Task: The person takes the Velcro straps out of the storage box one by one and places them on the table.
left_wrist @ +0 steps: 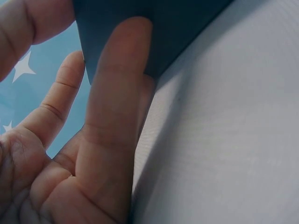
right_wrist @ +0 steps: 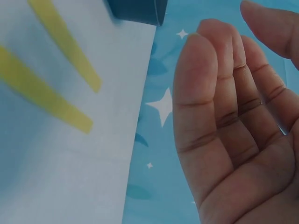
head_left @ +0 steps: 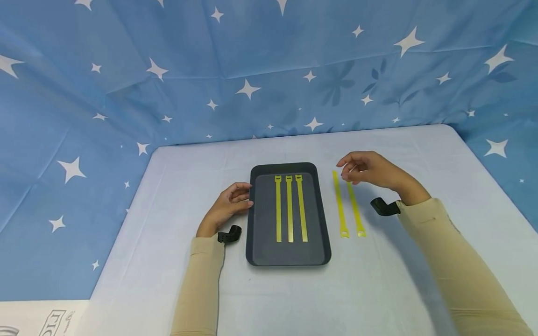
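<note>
A dark grey rectangular tray (head_left: 262, 254) lies on the table, with three yellow hook-and-loop cable ties (head_left: 290, 210) side by side in it, slotted heads toward the far end. My left hand (head_left: 229, 203) rests at the tray's left side; in the left wrist view its thumb (left_wrist: 112, 107) lies against the outer wall, fingers extended. Right of the tray are two more yellow cable ties, a left one (head_left: 339, 205) and a right one (head_left: 355, 210), slotted heads toward me. Over their far ends hovers my right hand (head_left: 371, 170), its fingers loosely bent with nothing between them.
White cloth (head_left: 286, 298) covers the table. Behind it hangs a blue curtain (head_left: 269, 60) with white stars. Each wrist wears a black camera, on the left (head_left: 229, 234) and the right (head_left: 384, 206). Printed white material (head_left: 25, 317) shows at the lower left.
</note>
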`<state>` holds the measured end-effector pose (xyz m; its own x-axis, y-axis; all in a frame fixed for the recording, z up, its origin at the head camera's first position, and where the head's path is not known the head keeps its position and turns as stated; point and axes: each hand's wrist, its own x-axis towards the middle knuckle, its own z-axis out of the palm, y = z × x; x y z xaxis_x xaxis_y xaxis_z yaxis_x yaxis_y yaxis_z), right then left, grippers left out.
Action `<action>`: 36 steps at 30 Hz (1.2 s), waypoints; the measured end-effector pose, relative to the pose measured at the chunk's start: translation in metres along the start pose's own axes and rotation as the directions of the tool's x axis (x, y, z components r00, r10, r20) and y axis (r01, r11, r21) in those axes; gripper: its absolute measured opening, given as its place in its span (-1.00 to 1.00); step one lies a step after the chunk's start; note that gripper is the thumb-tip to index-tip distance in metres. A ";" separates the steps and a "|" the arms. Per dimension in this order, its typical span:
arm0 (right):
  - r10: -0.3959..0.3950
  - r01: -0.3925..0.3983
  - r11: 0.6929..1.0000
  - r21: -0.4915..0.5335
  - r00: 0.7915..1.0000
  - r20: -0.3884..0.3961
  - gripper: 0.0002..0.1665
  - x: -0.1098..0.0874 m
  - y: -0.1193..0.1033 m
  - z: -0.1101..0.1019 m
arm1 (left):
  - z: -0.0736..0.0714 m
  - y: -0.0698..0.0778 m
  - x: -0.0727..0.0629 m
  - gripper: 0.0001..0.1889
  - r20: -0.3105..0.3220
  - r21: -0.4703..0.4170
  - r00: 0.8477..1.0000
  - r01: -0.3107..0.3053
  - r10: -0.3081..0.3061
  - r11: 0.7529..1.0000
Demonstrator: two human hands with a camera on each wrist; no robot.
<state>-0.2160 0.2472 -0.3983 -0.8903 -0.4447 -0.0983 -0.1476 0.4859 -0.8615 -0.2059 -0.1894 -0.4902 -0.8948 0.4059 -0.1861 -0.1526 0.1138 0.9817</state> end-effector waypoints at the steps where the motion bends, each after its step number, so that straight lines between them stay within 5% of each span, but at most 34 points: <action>1: -0.005 0.005 1.000 0.003 1.000 0.004 -0.63 0.001 -0.001 0.001 | 0.000 0.000 0.000 -0.37 0.002 0.000 1.000 -0.001 0.001 1.000; 36: -0.138 0.131 0.989 0.071 0.983 0.123 -0.60 0.036 -0.027 0.029 | -0.001 0.000 0.001 -0.38 -0.014 -0.002 1.000 0.009 -0.009 1.000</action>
<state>-0.2318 0.1963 -0.3926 -0.8014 -0.5969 -0.0386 -0.2317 0.3693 -0.9000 -0.2072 -0.1900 -0.4905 -0.8992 0.3920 -0.1943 -0.1614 0.1157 0.9801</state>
